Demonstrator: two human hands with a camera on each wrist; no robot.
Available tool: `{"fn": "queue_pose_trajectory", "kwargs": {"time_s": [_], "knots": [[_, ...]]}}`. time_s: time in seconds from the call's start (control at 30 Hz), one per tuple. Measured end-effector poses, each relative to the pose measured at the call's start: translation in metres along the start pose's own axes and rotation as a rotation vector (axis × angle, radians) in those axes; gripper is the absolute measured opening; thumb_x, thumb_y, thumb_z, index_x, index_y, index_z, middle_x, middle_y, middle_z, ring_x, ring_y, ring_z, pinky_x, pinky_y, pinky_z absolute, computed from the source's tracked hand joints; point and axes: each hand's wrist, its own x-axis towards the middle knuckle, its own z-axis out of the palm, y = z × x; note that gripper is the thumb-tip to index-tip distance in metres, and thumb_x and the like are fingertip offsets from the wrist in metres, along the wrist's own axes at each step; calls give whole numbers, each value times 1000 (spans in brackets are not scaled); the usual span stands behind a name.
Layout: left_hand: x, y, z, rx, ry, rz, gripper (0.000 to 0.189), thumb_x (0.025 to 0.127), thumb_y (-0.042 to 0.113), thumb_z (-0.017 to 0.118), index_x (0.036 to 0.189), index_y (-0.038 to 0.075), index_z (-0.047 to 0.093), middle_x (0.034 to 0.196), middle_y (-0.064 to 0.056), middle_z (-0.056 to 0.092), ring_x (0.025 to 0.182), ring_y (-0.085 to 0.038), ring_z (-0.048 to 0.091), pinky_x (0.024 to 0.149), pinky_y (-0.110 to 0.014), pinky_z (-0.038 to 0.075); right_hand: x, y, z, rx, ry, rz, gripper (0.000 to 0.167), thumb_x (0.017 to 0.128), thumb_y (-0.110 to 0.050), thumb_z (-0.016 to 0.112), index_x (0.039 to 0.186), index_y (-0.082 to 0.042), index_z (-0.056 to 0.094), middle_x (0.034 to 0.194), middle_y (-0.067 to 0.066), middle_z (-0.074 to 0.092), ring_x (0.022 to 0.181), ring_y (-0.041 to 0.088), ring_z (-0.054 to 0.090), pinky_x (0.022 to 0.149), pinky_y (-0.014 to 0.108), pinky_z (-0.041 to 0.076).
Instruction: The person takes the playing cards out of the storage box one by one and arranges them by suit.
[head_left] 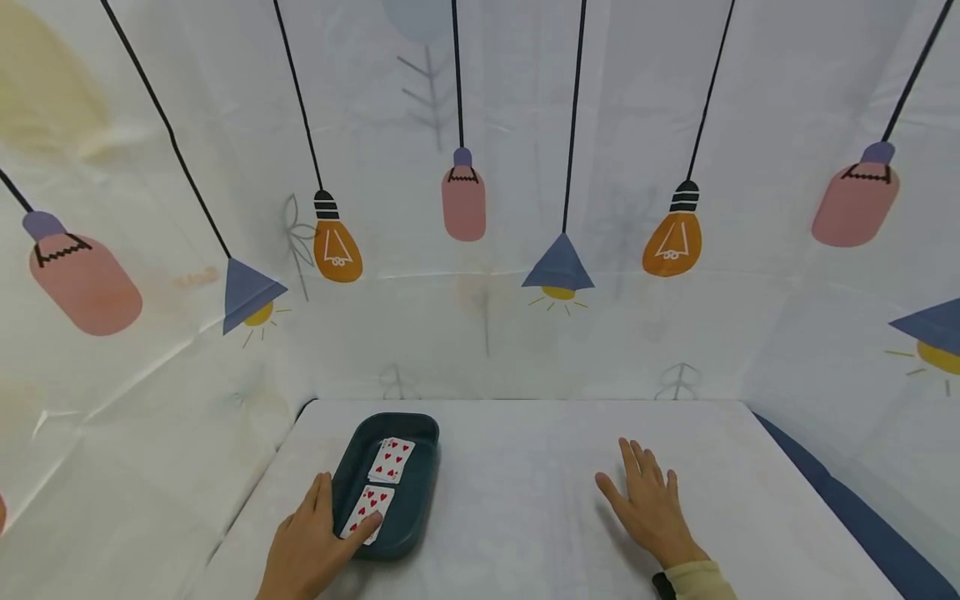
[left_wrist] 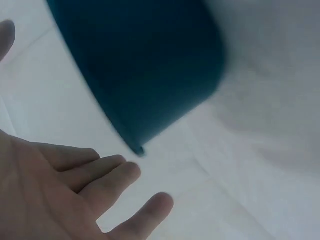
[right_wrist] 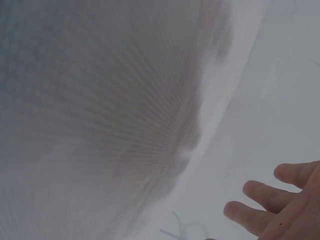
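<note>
A dark green tray [head_left: 411,521] sits at the left of the white table. Inside it lie two groups of playing cards with red hearts, the far cards [head_left: 392,460] and the near cards [head_left: 371,503]. My left hand [head_left: 311,537] is at the tray's near left side, its thumb overlapping the near cards in the head view. Seen from the left wrist, its fingers [left_wrist: 112,187] are spread and loosely straight, close to the tray's rim [left_wrist: 137,147]. Over the right part of the table, my right hand [head_left: 651,504] holds nothing, fingers extended and spread.
The white table [head_left: 525,500] runs back to a pale cloth wall [head_left: 525,350] printed with hanging lamps and bulbs. Similar cloth hangs on both sides. A dark blue strip [head_left: 847,500] lies along the table's right edge.
</note>
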Motion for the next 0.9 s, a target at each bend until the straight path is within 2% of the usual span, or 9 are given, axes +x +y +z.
{"fn": "queue_pose_trajectory", "kwargs": {"time_s": [0.07, 0.2, 0.47, 0.7, 0.9], "knots": [[0, -3, 3, -12, -39, -24, 129, 80, 86, 53, 150, -19, 24, 152, -38, 32, 121, -52, 52, 101, -68, 39, 0, 0, 0, 0, 6, -4, 81, 104, -54, 47, 156, 4, 27, 156, 35, 28, 142, 59, 21, 102, 81, 11], [2, -6, 8, -16, -76, -38, 133, 78, 88, 53, 150, -19, 22, 150, -39, 33, 117, -52, 55, 96, -66, 43, 2, -1, 1, 9, 24, -15, 79, 104, -52, 50, 155, 5, 29, 155, 34, 31, 140, 59, 24, 101, 81, 12], [1, -13, 13, -22, -78, -28, 135, 75, 89, 56, 151, -17, 23, 149, -39, 35, 115, -47, 57, 90, -61, 49, 2, -2, 8, 18, -2, -8, 78, 104, -50, 50, 156, 4, 28, 156, 33, 30, 140, 58, 24, 102, 81, 13], [-1, -19, 15, -54, -96, -40, 137, 72, 90, 58, 152, -14, 23, 149, -33, 36, 104, -41, 61, 87, -60, 51, 5, -6, 10, 67, 55, -56, 78, 104, -48, 51, 154, 8, 30, 154, 33, 34, 138, 55, 32, 107, 71, 23], [0, -22, 14, -101, -121, -48, 136, 71, 87, 63, 153, -13, 23, 148, -30, 35, 107, -40, 59, 91, -62, 49, 10, -20, 12, 119, 57, -51, 78, 104, -46, 54, 154, 7, 29, 154, 31, 35, 139, 52, 34, 108, 69, 26]]}}
